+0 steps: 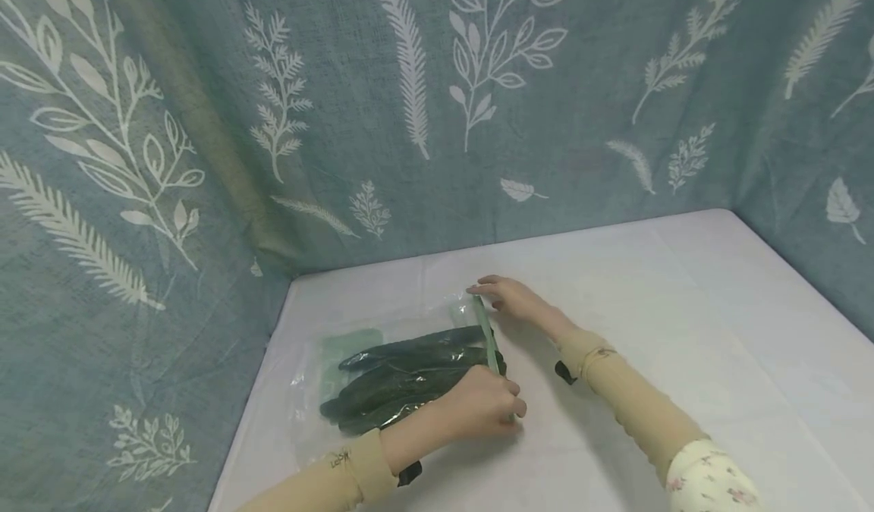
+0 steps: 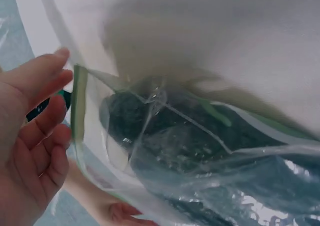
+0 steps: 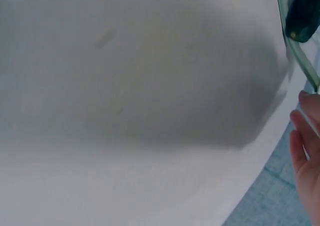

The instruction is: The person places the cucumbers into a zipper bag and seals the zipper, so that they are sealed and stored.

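Note:
A clear zip bag (image 1: 310, 375) with a green closure strip (image 1: 486, 328) lies on the table with long dark green cucumbers (image 1: 410, 379) inside. My left hand (image 1: 481, 402) is at the near end of the strip, fingers curled at the bag's edge. In the left wrist view, the left hand (image 2: 37, 126) is beside the green edge (image 2: 78, 103), and the cucumbers (image 2: 175, 141) show through the film. My right hand (image 1: 512, 298) pinches the strip's far end. The right wrist view shows part of the right hand (image 3: 307, 141) at the strip (image 3: 302, 60).
A white cloth covers the table (image 1: 683, 330). Patterned blue-green curtains (image 1: 437, 193) hang behind it and along both sides. Dark wrist straps (image 1: 565, 372) show by the beige sleeves (image 1: 635, 398).

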`<state>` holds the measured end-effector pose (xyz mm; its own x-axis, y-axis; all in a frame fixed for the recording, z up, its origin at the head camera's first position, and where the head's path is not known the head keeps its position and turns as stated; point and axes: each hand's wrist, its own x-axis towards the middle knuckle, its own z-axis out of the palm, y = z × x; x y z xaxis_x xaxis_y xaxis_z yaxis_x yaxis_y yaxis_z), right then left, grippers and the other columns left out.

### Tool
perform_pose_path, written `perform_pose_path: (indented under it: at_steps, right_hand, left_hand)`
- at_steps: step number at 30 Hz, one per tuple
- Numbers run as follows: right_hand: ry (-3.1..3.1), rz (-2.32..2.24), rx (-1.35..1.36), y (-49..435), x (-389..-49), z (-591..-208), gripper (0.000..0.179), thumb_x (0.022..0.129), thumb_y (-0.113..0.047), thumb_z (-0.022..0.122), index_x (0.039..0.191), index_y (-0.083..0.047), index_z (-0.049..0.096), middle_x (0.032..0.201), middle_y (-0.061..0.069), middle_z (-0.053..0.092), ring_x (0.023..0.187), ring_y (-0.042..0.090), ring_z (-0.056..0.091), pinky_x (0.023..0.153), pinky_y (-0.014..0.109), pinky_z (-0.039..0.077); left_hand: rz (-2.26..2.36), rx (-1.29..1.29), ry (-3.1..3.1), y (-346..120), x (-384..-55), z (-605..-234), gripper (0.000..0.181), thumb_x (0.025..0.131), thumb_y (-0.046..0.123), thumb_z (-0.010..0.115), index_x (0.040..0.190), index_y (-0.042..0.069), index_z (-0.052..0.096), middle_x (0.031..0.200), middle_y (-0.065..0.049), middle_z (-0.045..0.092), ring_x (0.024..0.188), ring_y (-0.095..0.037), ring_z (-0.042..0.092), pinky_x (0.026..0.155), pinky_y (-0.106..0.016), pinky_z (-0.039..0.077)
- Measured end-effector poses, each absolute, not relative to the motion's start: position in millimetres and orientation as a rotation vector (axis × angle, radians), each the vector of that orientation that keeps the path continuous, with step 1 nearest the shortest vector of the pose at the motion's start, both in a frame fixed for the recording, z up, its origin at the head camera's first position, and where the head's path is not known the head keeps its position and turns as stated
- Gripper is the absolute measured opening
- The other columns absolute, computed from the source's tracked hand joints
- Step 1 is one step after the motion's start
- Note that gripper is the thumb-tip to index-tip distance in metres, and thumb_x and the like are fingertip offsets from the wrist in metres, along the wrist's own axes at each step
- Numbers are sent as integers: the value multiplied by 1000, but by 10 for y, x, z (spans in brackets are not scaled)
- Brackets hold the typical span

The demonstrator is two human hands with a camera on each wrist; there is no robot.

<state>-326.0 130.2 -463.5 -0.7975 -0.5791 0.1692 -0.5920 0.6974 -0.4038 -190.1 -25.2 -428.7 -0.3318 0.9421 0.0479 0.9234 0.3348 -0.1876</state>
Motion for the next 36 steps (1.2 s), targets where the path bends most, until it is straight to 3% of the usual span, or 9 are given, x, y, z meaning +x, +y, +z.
perform_pose_path:
  at_steps: [5, 13, 18, 29, 36]
  right_hand:
    - [-2855, 713, 1023, 1213, -3283, -4683, 45, 85, 14, 56, 125, -6, 61, 122, 18, 62, 114, 33, 59, 97, 42, 50]
    - [-2769, 536, 988, 1119, -3353, -4769, 39, 86, 13, 52, 115, -6, 67, 124, 19, 62, 107, 34, 63, 94, 42, 52]
    - [-2738, 367, 1056, 1065, -3395, -4788, 27, 87, 4, 58, 106, -9, 71, 105, 11, 68, 95, 25, 65, 83, 36, 53]
    - [-2583, -59, 1049, 1106, -3424, -4732, 21, 84, -11, 65, 91, -27, 76, 84, -9, 69, 67, 10, 58, 61, 24, 30]
    - [-2540, -38, 1115, 1269, -3335, -4747, 17, 83, -11, 66, 90, -23, 76, 91, -7, 67, 69, 9, 60, 61, 22, 33]
  left_hand:
    - [268, -1710, -2387, -230, -1912, -4363, 14, 77, 30, 73, 67, 28, 63, 59, 16, 53, 48, 0, 26, 42, -13, 19]
    - [332, -1587, -2382, -250, -1907, -4446, 9, 78, 26, 70, 73, 24, 64, 66, 14, 60, 50, 1, 38, 40, -14, 26]
    - [308, -1481, -2399, -260, -1886, -4421, 5, 80, 21, 69, 76, 23, 66, 70, 11, 64, 48, 1, 43, 37, -16, 27]
    - [369, -1207, -2470, -286, -1739, -4353, 5, 82, 25, 70, 79, 23, 66, 69, 4, 60, 50, -4, 49, 36, -19, 33]
    - [382, -1079, -2454, -350, -1553, -4243, 13, 79, 26, 72, 76, 22, 60, 76, 0, 56, 47, -4, 46, 36, -18, 33]
